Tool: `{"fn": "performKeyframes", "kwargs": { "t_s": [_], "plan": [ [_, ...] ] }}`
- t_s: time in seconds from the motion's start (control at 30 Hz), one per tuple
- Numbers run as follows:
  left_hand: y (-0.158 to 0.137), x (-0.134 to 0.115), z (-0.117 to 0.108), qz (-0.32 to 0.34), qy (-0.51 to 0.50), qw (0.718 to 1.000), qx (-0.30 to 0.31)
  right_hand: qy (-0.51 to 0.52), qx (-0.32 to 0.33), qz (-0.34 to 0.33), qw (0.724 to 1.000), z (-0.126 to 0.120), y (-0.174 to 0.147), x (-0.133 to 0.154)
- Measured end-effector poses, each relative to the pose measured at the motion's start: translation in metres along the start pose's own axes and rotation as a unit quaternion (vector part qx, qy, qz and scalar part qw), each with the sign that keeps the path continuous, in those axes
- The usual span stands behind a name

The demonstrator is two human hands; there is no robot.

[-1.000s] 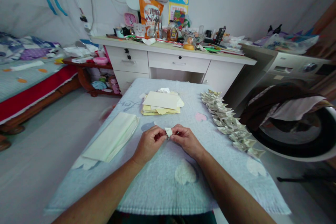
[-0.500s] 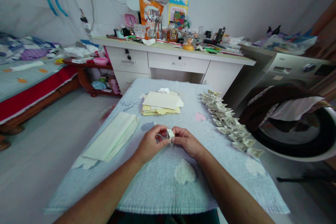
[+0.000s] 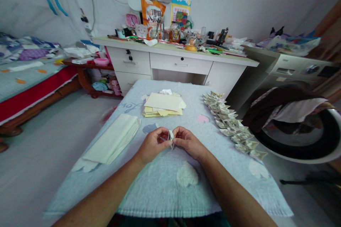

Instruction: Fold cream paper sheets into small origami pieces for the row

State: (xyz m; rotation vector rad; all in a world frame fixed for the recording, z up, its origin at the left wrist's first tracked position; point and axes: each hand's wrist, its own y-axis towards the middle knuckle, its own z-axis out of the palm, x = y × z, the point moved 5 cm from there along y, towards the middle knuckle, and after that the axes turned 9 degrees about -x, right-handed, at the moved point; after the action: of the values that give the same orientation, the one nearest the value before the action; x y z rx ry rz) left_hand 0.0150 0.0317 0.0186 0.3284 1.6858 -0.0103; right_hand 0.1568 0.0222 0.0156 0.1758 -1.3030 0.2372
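Note:
Over the middle of the cloth-covered table (image 3: 149, 195), a small piece of folded paper (image 3: 171, 136) is pinched between both hands. My left hand (image 3: 153, 144) grips it from the left with thumb and fingers, while my right hand (image 3: 188, 142) has hold of its right side. The paper looks whitish-grey and stands narrow and upright; its exact folds are too small to make out. To the right lie rows of folded paper pieces (image 3: 231, 124) with pointed tips. A stack of cream and yellow paper sheets (image 3: 163, 102) lies beyond my hands.
At the table's left lies a folded pale sheet (image 3: 114, 138). Behind the table stands a white desk (image 3: 133, 60) crowded with small items. An open washing machine (image 3: 293, 67) with clothes hanging out is on the right, a bed (image 3: 32, 74) on the left.
The folded paper has turned between my fingers and now shows a narrower side. My right hand has shifted slightly left; both hands still hold the paper.

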Motion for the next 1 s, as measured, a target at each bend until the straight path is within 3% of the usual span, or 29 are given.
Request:
{"fn": "performKeyframes", "kwargs": {
  "t_s": [0.43, 1.0],
  "plan": [
    [-0.001, 0.002, 0.009, -0.098, -0.127, 0.985, 0.062, -0.015, 0.020, 0.009, 1.000, 0.001, -0.004, 0.001],
    [-0.004, -0.006, 0.013, -0.135, -0.180, 0.969, 0.105, 0.013, 0.055, 0.028, 0.998, 0.004, -0.007, 0.001]
  ]
}}
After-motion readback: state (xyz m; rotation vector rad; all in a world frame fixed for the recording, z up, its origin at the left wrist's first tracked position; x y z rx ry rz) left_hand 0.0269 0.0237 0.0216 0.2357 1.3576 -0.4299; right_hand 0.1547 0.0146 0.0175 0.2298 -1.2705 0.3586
